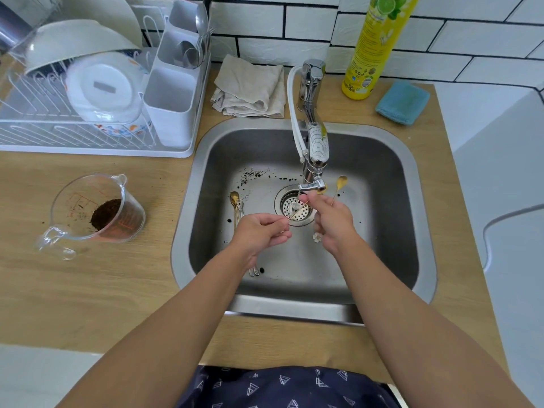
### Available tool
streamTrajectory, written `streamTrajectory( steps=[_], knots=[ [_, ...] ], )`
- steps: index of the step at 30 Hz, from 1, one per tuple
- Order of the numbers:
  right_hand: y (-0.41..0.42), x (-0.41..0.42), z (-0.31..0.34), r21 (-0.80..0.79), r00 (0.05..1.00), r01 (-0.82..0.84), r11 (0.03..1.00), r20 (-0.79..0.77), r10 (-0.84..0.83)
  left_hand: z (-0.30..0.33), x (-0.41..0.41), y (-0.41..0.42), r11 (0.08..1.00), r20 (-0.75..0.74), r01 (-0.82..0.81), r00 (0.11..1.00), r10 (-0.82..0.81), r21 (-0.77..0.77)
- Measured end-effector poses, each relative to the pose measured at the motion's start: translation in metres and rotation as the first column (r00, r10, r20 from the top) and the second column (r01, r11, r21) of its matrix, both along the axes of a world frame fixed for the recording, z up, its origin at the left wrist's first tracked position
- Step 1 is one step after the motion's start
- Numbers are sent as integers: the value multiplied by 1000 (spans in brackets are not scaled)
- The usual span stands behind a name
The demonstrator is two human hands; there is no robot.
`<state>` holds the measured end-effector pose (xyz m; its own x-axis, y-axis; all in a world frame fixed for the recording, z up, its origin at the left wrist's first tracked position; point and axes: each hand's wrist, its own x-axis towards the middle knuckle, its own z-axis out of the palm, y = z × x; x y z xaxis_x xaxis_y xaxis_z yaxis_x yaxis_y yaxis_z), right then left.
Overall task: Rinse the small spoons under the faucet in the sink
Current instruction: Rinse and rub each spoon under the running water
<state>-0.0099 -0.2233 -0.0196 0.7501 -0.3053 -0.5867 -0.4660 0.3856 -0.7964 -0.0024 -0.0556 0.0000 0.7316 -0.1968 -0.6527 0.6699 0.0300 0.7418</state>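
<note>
Under the faucet (313, 148) — two hands, one spoon (298, 211).

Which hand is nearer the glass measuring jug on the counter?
Left. The left hand is over the sink's left half, toward the jug; the right hand is farther right, by the drain.

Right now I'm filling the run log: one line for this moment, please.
step: rinsing | left hand: pinches spoon handle | right hand: at its bowl, under faucet | more spoons lie in sink
</note>
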Motion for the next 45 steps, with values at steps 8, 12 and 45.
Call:
streamTrajectory(
  steps=[8, 12, 45],
  knots=[
    [12, -11, -6, 2, 997, -78, 997, -25, 78, -1, -3, 12, 999, -1, 23, 1000, -23, 25],
    [20, -13, -11, 8, 997, -59, 998, -51, 60, 2, -3, 12, 999, -7, 26, 1000, -26, 31],
    [25, -8, 1, -32, 983, -177, 984, -60, 175, 8, -7, 14, 993, -64, 108, 992, -110, -43]
  ],
)
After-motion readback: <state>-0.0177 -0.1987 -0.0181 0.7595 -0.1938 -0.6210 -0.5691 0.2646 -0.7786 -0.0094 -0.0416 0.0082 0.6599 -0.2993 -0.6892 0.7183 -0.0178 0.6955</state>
